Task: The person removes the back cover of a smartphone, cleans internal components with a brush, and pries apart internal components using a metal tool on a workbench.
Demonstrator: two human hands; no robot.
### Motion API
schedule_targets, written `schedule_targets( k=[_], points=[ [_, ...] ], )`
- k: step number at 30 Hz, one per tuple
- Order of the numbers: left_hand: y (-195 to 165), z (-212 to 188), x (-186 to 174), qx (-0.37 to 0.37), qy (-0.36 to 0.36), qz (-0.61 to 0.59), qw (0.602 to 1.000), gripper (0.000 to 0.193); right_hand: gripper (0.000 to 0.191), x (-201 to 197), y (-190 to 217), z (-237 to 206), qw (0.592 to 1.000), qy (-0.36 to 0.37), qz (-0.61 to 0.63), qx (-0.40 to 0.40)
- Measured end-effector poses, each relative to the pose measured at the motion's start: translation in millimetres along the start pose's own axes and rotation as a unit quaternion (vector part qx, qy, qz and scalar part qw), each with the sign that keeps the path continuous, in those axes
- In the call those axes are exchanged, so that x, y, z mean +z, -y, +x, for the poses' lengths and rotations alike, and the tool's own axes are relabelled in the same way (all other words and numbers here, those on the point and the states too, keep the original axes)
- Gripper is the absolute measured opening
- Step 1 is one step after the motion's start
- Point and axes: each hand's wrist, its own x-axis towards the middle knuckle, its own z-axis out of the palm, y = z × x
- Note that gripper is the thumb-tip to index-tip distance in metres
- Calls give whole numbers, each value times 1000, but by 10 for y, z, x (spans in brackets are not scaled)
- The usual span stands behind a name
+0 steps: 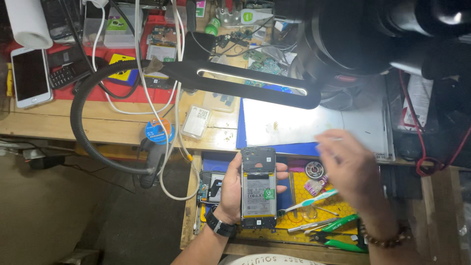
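A: Where is the opened phone (258,189)?

B: It sits in the left hand (234,189), held upright over the yellow tool drawer (294,189), just in front of the bench edge. The back cover is off; the battery (258,195) faces up.

A: State of the left fingers?

B: Closed around the phone. The palm supports the left edge, and the fingertips (281,172) wrap onto the right edge.

A: And the right hand (346,164)?

B: It hovers to the right of the phone, above the drawer, apart from the phone. It is blurred. The fingers look loosely curled, but I cannot tell whether they hold anything.

A: What lies nearby?

B: A toothbrush (314,200) and green-handled pliers (341,225) lie in the drawer. A white mat (289,122) is on the bench beneath a black lamp (250,78). 1 white phone (30,76) lies at far left.
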Motion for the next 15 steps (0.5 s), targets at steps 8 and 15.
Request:
schedule_targets(
  k=[8, 15],
  points=[
    [26, -44, -49, -10, 58, -20, 998, 63, 42, 217, 608, 90, 984, 127, 83, -91],
    [15, -54, -86, -19, 55, -29, 998, 65, 40, 239, 521, 150, 974, 114, 19, -196]
  ],
)
